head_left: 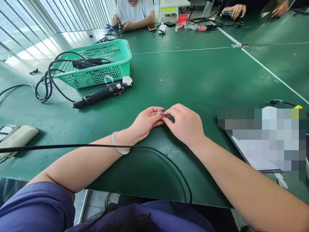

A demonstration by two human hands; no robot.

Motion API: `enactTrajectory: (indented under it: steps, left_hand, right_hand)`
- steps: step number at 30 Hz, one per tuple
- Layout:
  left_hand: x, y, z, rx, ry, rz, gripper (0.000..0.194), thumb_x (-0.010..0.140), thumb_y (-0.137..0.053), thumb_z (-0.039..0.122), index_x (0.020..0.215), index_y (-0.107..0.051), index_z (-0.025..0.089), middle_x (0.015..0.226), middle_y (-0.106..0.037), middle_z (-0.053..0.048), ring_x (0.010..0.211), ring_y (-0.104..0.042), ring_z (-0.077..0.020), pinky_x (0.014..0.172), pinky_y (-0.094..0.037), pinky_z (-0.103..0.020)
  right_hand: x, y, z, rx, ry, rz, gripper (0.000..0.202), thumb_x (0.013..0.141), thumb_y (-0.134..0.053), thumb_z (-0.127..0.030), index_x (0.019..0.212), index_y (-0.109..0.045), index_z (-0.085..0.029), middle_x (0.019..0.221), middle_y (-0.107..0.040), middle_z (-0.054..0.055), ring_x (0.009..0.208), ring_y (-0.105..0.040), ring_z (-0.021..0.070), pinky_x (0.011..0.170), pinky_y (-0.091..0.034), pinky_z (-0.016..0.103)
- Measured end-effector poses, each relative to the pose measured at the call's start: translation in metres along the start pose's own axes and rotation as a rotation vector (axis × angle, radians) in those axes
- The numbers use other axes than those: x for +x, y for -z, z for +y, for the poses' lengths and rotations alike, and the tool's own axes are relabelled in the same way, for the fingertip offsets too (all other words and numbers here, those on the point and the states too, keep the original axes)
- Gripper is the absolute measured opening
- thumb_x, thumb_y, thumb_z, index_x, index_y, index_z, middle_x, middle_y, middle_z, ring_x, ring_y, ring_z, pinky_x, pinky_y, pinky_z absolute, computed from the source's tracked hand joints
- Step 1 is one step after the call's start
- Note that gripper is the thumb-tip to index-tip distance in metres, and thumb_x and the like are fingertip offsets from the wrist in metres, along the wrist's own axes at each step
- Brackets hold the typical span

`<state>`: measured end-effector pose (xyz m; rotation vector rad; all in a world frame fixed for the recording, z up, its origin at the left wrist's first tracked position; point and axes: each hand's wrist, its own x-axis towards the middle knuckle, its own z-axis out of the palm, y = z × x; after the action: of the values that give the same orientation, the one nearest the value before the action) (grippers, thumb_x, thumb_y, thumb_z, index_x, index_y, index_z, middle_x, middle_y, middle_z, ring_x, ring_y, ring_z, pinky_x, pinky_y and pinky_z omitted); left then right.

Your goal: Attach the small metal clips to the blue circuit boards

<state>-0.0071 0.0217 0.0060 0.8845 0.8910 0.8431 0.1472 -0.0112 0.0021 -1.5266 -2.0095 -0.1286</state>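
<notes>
Two hands meet over one small cluster of metallic bits.
The left hand, one white band at its wrist, has its fingers closed on the bits, above the table's near middle; they are too small to count. The right hand touches them with thumb and forefinger; whether it grips cannot be told. One cable crosses in front of the left forearm. Farther left lie one black screwdriver and, just behind it, one green basket holding black leads. One pale case sits near left, papers near right. Far off are one red box, one person in white and, far right, two more hands.
</notes>
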Motion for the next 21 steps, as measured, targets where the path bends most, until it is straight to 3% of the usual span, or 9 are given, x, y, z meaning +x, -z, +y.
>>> enactTrajectory:
  steps: [5, 8, 10, 12, 14, 16, 18, 21]
  left_hand:
    - [0.000, 0.002, 0.006, 0.052, 0.050, 0.049, 0.013, 0.086, -0.062, 0.010, 0.098, -0.061, 0.012, 0.092, -0.072, -0.004, 0.080, -0.068, -0.0085, 0.091, -0.055, -0.031]
    - [-0.001, 0.013, 0.021, 0.259, 0.079, 0.076, 0.012, 0.085, -0.063, 0.012, 0.096, -0.062, 0.013, 0.100, -0.073, -0.008, 0.081, -0.070, -0.0104, 0.092, -0.055, -0.033]
    - [-0.003, 0.028, 0.038, 0.552, 0.069, 0.093, 0.015, 0.083, -0.065, 0.015, 0.098, -0.063, 0.015, 0.106, -0.073, -0.011, 0.083, -0.072, -0.0145, 0.090, -0.055, -0.036]
    - [-0.009, 0.049, 0.056, 0.963, -0.018, 0.183, 0.017, 0.082, -0.062, 0.018, 0.099, -0.065, 0.017, 0.103, -0.074, -0.010, 0.087, -0.072, -0.0199, 0.087, -0.055, -0.037]
    - [-0.018, 0.074, 0.071, 1.461, -0.097, 0.394, 0.022, 0.083, -0.058, 0.021, 0.104, -0.066, 0.019, 0.102, -0.074, -0.011, 0.099, -0.071, -0.0277, 0.093, -0.051, -0.041]
    - [-0.027, 0.099, 0.080, 1.789, -0.063, 0.547, 0.033, 0.089, -0.047, 0.023, 0.117, -0.064, 0.017, 0.104, -0.073, -0.017, 0.105, -0.068, -0.0356, 0.092, -0.049, -0.047]
    - [-0.034, 0.120, 0.085, 1.932, 0.023, 0.550, 0.039, 0.090, -0.042, 0.023, 0.122, -0.061, 0.012, 0.101, -0.072, -0.022, 0.102, -0.067, -0.0399, 0.087, -0.049, -0.049]
    - [-0.036, 0.139, 0.088, 1.961, 0.082, 0.537, 0.039, 0.088, -0.048, 0.028, 0.120, -0.062, 0.011, 0.101, -0.071, -0.024, 0.105, -0.066, -0.0427, 0.086, -0.049, -0.049]
  right_hand:
    - [-0.001, -0.001, 0.001, 0.068, -0.011, -0.002, 0.013, 0.088, -0.067, -0.031, 0.087, -0.071, -0.019, 0.092, -0.071, 0.003, 0.080, -0.064, 0.0162, 0.063, -0.043, 0.029]
    - [-0.002, 0.001, 0.007, 0.103, -0.050, -0.010, 0.017, 0.086, -0.071, -0.034, 0.092, -0.071, -0.018, 0.096, -0.071, 0.004, 0.081, -0.064, 0.0170, 0.063, -0.045, 0.029]
    - [-0.004, 0.004, 0.010, 0.123, -0.094, -0.023, 0.020, 0.085, -0.072, -0.036, 0.094, -0.071, -0.018, 0.097, -0.071, 0.004, 0.077, -0.064, 0.0164, 0.062, -0.045, 0.030]
    - [-0.005, 0.006, 0.014, 0.142, -0.138, -0.039, 0.020, 0.085, -0.071, -0.038, 0.094, -0.072, -0.019, 0.098, -0.071, 0.004, 0.071, -0.062, 0.0150, 0.059, -0.044, 0.029]
    - [-0.006, 0.008, 0.015, 0.154, -0.166, -0.051, 0.020, 0.086, -0.070, -0.038, 0.094, -0.072, -0.020, 0.099, -0.071, 0.004, 0.066, -0.059, 0.0136, 0.056, -0.043, 0.029]
    - [-0.005, 0.009, 0.015, 0.155, -0.177, -0.059, 0.020, 0.087, -0.069, -0.037, 0.096, -0.072, -0.019, 0.100, -0.071, 0.004, 0.065, -0.058, 0.0130, 0.056, -0.043, 0.029]
    - [-0.005, 0.008, 0.013, 0.151, -0.178, -0.071, 0.021, 0.087, -0.068, -0.037, 0.098, -0.072, -0.019, 0.101, -0.071, 0.004, 0.066, -0.058, 0.0128, 0.057, -0.044, 0.029]
    - [-0.004, 0.007, 0.010, 0.147, -0.172, -0.095, 0.022, 0.089, -0.066, -0.037, 0.099, -0.072, -0.019, 0.102, -0.071, 0.003, 0.069, -0.058, 0.0130, 0.058, -0.044, 0.029]
